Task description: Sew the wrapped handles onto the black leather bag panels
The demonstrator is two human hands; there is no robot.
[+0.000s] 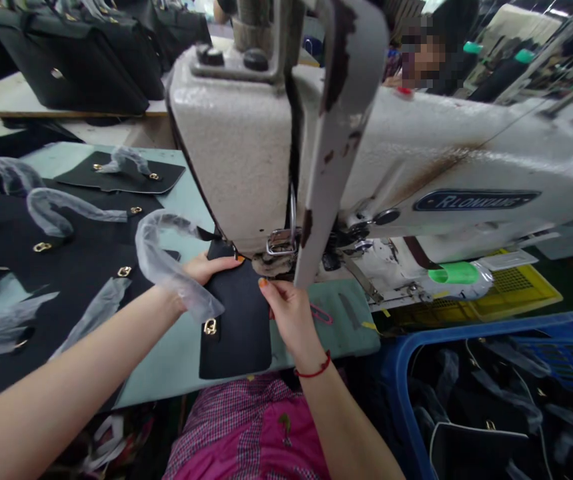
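Under the head of the white sewing machine [231,147], a black panel [239,327] lies flat on the pale green worktop [161,360], its far end at the needle area and its near end close to the worktop's front edge. The left hand [209,268] rests on the panel's far left side, fingers extended towards the needle area; whether it also grips from beneath cannot be told. The right hand [290,317] has thumb and bent fingers closed narrowly on the panel's right edge. A plastic-wrapped handle [152,250] arches over the left wrist, near a gold fitting [210,327] on the panel. A pink clip [322,315] lies just beside the right hand. Further black pieces [1,230] with wrapped handles overlap at left; black bags [81,63] stand behind them. At right, a blue basket [400,380] contains similar pieces, near a yellow crate [531,293]
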